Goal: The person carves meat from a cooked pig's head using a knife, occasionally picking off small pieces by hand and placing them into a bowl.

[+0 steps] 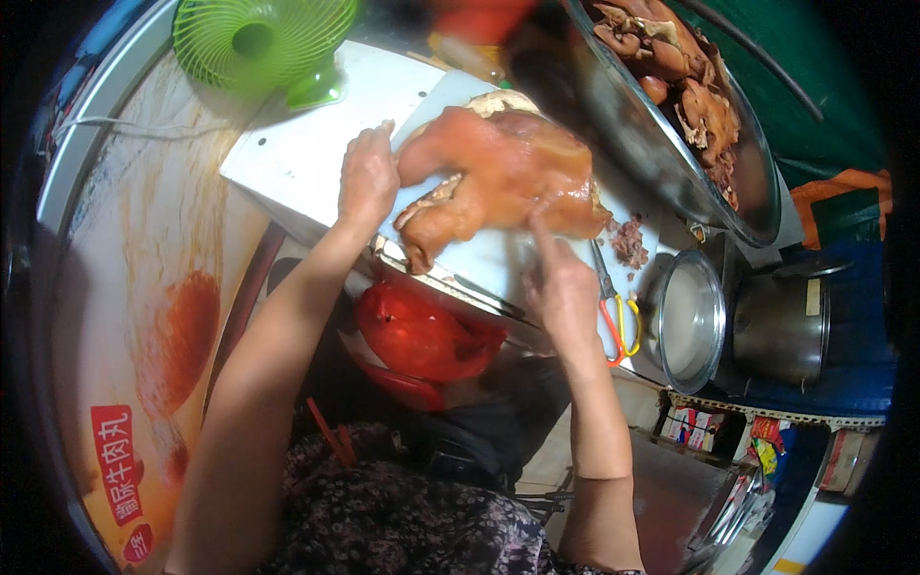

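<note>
A large piece of glossy brown, skin-on cooked meat [510, 165], perhaps pig's head, lies spread on a pale cutting board [485, 251]. One folded flap of it reaches the board's near edge. At the meat's left end is my left hand [368, 176], its fingers bent; whether they grip the edge is hidden. My right hand [564, 287] extends its index finger onto the meat's lower right edge, the other fingers curled. Just right of that hand lie scissors [617, 323] with red and yellow handles. Small meat scraps [629, 243] sit beyond the blades.
A large metal basin [647, 129] of cooked meat pieces stands at the upper right. Below it are a metal bowl [691, 323] of whitish liquid and a dark pot [780, 330]. A green fan [251, 43] stands upper left. A red plastic bag [424, 330] hangs below the board.
</note>
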The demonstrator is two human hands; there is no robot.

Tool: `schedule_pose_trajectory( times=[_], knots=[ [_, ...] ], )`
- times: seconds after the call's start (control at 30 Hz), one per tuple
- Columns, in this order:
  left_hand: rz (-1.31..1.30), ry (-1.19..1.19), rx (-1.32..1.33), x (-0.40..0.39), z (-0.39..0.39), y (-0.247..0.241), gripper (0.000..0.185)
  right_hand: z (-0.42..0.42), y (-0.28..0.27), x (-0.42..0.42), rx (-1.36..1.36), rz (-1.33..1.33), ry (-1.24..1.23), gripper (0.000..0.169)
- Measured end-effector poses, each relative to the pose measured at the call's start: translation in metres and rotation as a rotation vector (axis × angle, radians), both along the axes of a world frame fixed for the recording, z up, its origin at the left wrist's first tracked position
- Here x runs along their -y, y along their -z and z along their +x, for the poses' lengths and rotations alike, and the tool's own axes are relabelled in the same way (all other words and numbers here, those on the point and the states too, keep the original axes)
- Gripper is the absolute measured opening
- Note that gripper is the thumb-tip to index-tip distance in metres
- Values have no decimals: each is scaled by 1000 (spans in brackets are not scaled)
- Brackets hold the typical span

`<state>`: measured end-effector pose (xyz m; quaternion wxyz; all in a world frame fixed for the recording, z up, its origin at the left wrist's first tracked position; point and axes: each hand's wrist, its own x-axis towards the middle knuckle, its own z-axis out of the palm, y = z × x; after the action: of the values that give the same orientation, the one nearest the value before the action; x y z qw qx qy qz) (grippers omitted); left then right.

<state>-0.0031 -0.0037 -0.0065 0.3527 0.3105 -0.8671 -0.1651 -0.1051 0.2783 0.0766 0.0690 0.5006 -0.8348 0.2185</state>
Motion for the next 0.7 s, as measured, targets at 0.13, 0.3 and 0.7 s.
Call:
schedule_pose_trajectory(
  times=[0.13,0.3,0.7],
  knots=[
    [-2,-8,3,-1,-1,-2,43,-25,0,12,399,-425,122,17],
    [-29,-24,-6,1,-1,1,40,-38,9,32,410,-518,140,16],
    [-33,-25,-43,-2,-1,-1,35,-34,15,33,155,-466,86,16]
  ],
)
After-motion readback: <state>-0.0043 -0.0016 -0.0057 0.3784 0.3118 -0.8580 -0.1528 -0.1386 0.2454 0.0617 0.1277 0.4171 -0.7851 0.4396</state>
